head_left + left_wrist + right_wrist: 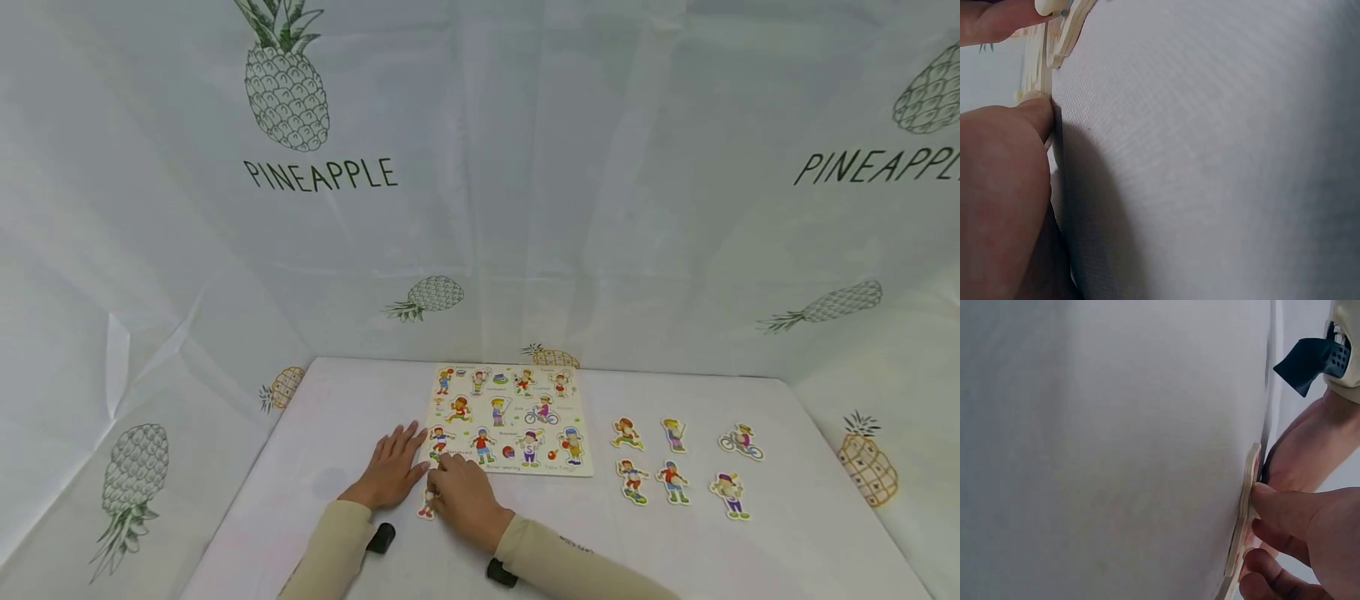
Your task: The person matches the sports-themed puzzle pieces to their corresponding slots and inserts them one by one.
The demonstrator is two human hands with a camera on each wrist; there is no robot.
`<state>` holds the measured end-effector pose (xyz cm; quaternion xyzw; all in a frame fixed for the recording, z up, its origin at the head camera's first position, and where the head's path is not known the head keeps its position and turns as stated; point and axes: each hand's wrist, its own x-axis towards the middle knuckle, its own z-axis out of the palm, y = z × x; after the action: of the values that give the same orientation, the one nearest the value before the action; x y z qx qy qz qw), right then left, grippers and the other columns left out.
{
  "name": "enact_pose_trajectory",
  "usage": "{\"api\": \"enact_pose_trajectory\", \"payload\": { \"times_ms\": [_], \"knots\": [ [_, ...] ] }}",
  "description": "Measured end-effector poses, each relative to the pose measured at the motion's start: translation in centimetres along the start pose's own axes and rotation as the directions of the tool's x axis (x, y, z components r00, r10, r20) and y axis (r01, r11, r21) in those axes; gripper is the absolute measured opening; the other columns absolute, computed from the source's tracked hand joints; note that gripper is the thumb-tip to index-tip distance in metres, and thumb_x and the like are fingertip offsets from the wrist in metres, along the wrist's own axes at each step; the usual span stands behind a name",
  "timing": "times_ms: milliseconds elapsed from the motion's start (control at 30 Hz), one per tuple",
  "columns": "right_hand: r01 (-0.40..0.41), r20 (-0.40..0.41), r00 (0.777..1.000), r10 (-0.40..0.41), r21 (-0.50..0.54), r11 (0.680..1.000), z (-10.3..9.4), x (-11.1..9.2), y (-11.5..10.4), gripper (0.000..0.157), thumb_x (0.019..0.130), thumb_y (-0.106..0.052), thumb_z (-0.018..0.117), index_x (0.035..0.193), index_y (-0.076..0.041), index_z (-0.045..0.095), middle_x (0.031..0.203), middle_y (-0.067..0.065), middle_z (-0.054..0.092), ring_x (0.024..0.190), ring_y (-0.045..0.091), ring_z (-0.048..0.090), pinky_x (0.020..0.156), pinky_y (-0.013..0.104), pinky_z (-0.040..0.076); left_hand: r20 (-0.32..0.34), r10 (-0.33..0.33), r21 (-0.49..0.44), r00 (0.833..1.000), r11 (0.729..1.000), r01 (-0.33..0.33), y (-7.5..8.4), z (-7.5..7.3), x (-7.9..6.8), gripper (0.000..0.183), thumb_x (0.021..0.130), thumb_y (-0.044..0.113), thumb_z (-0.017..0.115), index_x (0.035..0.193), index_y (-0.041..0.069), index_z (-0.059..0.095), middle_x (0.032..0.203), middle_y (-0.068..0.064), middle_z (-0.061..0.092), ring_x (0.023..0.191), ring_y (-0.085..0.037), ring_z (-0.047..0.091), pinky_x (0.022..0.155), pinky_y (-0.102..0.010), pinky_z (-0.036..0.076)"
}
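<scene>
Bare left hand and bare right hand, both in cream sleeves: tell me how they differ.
The bare left hand has extended fingers; the bare right hand has curled ones. The left hand lies at the left edge of the flat white printed board, while the right hand pinches a thin wooden figure piece with red shoes. Both come out of cream sleeves.

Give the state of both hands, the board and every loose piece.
Puzzle board: flat, picture side up
Left hand: fingers extended, at board's left edge
Right hand: fingers curled, pinching
Held piece: partly hidden by right hand
Runner piece: face up
Golfer piece: face up
Cyclist piece: face up
Skateboarder piece: face up
Roller-skater piece: face up
Batter piece: face up
</scene>
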<state>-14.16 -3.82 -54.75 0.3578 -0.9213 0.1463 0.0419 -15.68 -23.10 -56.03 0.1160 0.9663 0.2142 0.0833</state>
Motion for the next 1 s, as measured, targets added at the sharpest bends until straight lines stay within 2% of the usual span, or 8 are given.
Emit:
{"api": "enact_pose_trajectory", "payload": {
  "times_ms": [200,367,500,667,767,867,1000],
  "knots": [
    [-0.023,-0.005,1.000,0.023,-0.039,0.999,0.2,0.2,-0.5,0.019,0.088,-0.032,0.088,0.086,-0.023,0.071,0.091,-0.007,0.059,0.083,0.008,0.057,0.069,0.024,0.047,-0.006,0.000,-0.009,1.000,1.000,0.000,0.2,0.0,0.0,0.060,0.110,0.027,0.055,0.160,-0.002,0.038,0.171,-0.027,0.025,0.157,-0.053,0.017,0.126,-0.069,0.011],
    [-0.068,0.015,0.998,0.069,-0.039,0.997,0.3,0.2,-1.0,0.017,0.090,-0.030,0.087,0.088,-0.020,0.072,0.096,-0.004,0.062,0.087,0.012,0.059,0.080,0.031,0.058,0.000,-0.005,-0.014,1.000,1.000,0.005,0.1,0.2,0.2,0.061,0.110,0.028,0.056,0.160,-0.002,0.037,0.171,-0.027,0.024,0.157,-0.053,0.016,0.126,-0.069,0.010],
    [-0.082,0.005,0.997,0.082,-0.059,0.995,0.6,0.3,-1.4,0.016,0.090,-0.030,0.087,0.092,-0.019,0.075,0.098,-0.002,0.063,0.088,0.012,0.057,0.075,0.027,0.055,-0.002,-0.007,-0.013,1.000,1.000,0.007,-0.2,0.4,0.2,0.062,0.110,0.030,0.055,0.160,-0.002,0.037,0.171,-0.027,0.024,0.158,-0.053,0.015,0.126,-0.069,0.009],
    [-0.085,-0.039,0.996,0.081,-0.126,0.988,0.9,0.2,-1.9,0.015,0.089,-0.025,0.086,0.101,-0.016,0.081,0.100,0.000,0.063,0.092,0.014,0.057,0.072,0.025,0.053,-0.028,0.027,-0.018,0.999,0.999,-0.028,-0.5,0.5,0.0,0.062,0.110,0.032,0.054,0.158,-0.003,0.038,0.169,-0.029,0.026,0.156,-0.055,0.018,0.125,-0.071,0.011],
    [-0.101,-0.061,0.994,0.093,-0.135,0.986,1.1,0.2,-2.1,0.015,0.088,-0.025,0.086,0.099,-0.016,0.082,0.098,0.000,0.062,0.091,0.015,0.057,0.071,0.026,0.053,-0.037,0.041,-0.016,0.998,0.999,-0.042,-0.7,0.7,0.0,0.062,0.110,0.033,0.053,0.158,-0.004,0.038,0.169,-0.030,0.027,0.155,-0.056,0.018,0.124,-0.071,0.012],
    [-0.115,-0.071,0.992,0.106,-0.143,0.983,1.1,0.1,-2.2,0.013,0.087,-0.026,0.086,0.095,-0.017,0.081,0.097,-0.001,0.062,0.091,0.015,0.057,0.078,0.029,0.054,-0.033,0.029,-0.011,0.999,1.000,-0.029,-0.8,0.9,0.3,0.063,0.110,0.031,0.055,0.159,-0.003,0.037,0.170,-0.028,0.026,0.157,-0.055,0.018,0.125,-0.071,0.011],
    [-0.127,-0.072,0.991,0.116,-0.163,0.978,1.2,0.1,-2.2,0.012,0.088,-0.026,0.085,0.096,-0.018,0.081,0.097,0.000,0.062,0.095,0.018,0.059,0.094,0.038,0.056,-0.027,0.015,-0.001,1.000,1.000,-0.015,-0.9,1.1,0.5,0.063,0.110,0.032,0.055,0.160,-0.002,0.037,0.171,-0.027,0.025,0.157,-0.054,0.017,0.126,-0.070,0.011]
  ]
}}
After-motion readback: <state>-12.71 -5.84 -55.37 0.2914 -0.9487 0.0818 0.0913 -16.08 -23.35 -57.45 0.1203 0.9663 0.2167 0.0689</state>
